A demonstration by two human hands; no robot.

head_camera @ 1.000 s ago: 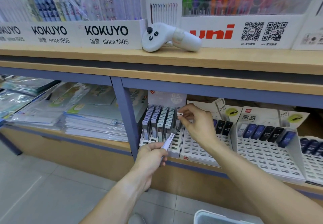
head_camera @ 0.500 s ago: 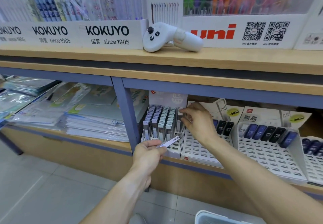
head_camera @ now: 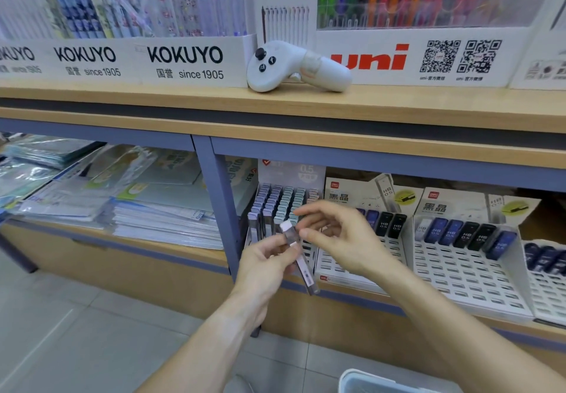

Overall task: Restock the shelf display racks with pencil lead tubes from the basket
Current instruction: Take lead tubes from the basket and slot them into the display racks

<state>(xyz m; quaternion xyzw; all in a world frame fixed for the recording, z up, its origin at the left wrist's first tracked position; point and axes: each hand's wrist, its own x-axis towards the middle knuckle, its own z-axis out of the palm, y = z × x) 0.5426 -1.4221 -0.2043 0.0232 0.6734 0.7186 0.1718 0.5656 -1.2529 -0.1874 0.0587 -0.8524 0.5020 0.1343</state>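
Shelf (head_camera: 306, 107): wooden, white controller (head_camera: 294, 66) sitting on top
Left hand (head_camera: 263, 265): pinching a lead tube (head_camera: 298, 254)
Right hand (head_camera: 340, 239): fingers loose, thumb right beside the tube
Rack (head_camera: 284, 209): packed with tubes behind

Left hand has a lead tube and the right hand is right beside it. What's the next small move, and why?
Probably pinch the tube's upper end with the right hand and take it over. The left hand grips the lead tube mid-body, tilted, in front of the leftmost rack; the right fingertips sit open just beside its cap, on the side nearer the rack's slots.
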